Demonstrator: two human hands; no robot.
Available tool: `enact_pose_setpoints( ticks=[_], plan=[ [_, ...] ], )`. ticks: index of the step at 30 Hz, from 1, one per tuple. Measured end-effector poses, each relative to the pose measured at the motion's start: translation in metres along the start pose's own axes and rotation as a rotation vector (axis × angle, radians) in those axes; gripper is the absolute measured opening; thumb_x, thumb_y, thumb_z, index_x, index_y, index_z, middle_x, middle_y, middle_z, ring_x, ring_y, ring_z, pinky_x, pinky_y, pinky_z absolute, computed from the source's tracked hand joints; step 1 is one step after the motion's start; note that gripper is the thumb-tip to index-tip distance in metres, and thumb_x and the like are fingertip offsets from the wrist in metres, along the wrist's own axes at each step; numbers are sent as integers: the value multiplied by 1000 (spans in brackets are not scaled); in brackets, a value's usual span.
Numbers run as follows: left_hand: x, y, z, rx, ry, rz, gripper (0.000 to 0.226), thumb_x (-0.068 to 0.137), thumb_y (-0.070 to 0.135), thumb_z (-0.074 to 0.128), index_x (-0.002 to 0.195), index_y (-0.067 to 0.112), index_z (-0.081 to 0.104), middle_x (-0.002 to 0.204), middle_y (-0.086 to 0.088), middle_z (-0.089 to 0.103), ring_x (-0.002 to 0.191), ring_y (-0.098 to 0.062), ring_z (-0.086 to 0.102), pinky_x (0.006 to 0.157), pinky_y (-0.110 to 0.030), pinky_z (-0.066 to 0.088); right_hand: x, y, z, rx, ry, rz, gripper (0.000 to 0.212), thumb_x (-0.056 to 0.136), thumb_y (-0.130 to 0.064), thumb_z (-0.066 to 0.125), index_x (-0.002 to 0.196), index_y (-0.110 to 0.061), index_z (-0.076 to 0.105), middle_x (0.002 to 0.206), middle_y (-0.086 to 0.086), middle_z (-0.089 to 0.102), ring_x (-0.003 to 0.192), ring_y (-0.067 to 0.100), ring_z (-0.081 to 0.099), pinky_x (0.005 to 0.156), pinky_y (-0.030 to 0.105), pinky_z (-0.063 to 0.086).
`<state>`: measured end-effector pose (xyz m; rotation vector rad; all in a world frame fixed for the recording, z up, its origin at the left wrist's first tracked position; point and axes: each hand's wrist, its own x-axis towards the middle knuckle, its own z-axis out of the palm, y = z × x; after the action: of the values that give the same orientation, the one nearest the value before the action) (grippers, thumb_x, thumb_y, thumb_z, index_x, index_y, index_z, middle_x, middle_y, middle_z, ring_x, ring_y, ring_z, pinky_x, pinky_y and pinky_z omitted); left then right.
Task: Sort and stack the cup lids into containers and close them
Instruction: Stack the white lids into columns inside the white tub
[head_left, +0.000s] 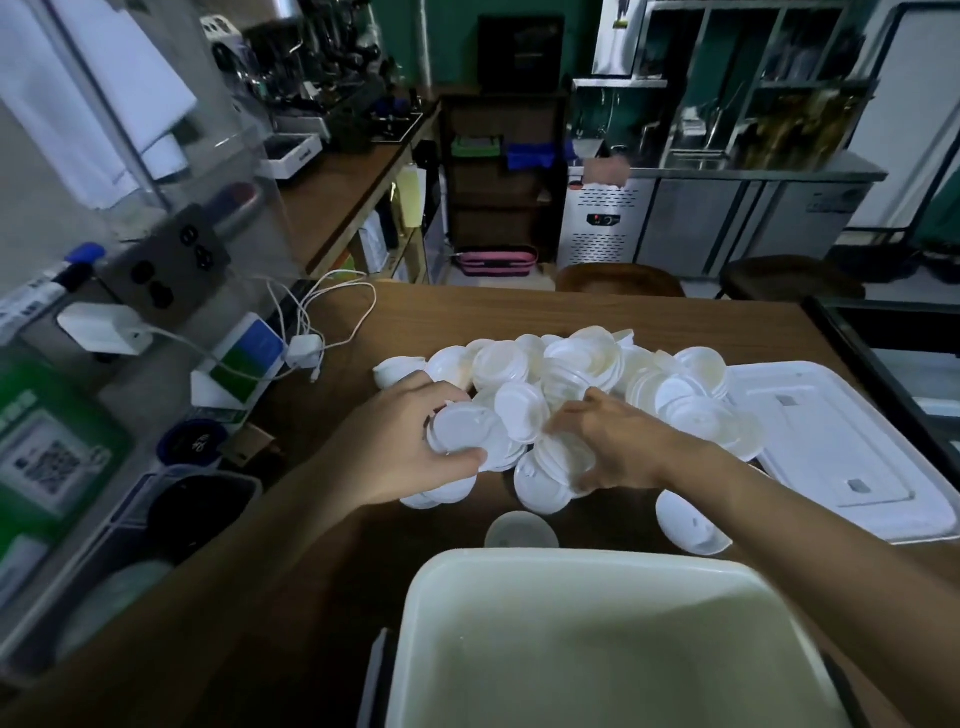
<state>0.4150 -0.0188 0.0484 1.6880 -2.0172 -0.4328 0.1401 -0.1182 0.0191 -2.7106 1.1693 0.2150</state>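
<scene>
Left hand (410, 447): fingers curled over the far edge of a small stack of lids (462, 431), thumb clamped on its near edge; the stack is held just beyond the open tub (571, 558), slightly left of its middle. Right hand (618, 447): fingers and thumb bent around a few overlapping lids (558, 460), also just beyond the tub, on the near fringe of the main lid pile (571, 364). The pile lies on the wooden table (467, 312) farther beyond the tub, heaped and unsorted, white and cream lids mixed. No lids show in the visible part of the tub. One lone lid (521, 530) lies flat just past the tub's far rim; another stray lid (691, 525) sits beyond the tub's right corner. The flat container cover (831, 441) lies beyond and right of the tub, touching the pile's right side. White chargers and cables (306, 348) lie well beyond the tub, to the left.
</scene>
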Motion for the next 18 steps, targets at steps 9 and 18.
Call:
enact_pose_setpoints(
  ticks=[9, 18],
  plan=[
    [-23, 21, -4, -33, -2, 66, 65, 68, 67, 72, 124, 35, 68, 106, 26, 58, 99, 1, 60, 77, -21, 48, -9, 10, -6, 248, 145, -53, 87, 71, -52, 87, 146, -35, 47, 129, -15, 54, 122, 13, 49, 102, 32, 46],
    [-44, 49, -17, -80, -39, 207, 59, 72, 63, 82, 122, 33, 68, 105, 24, 63, 98, -8, 62, 72, -16, 45, -61, -19, -41, 530, 331, -101, 72, 68, -43, 93, 128, -38, 53, 121, -20, 52, 110, 5, 57, 90, 34, 56]
  ],
)
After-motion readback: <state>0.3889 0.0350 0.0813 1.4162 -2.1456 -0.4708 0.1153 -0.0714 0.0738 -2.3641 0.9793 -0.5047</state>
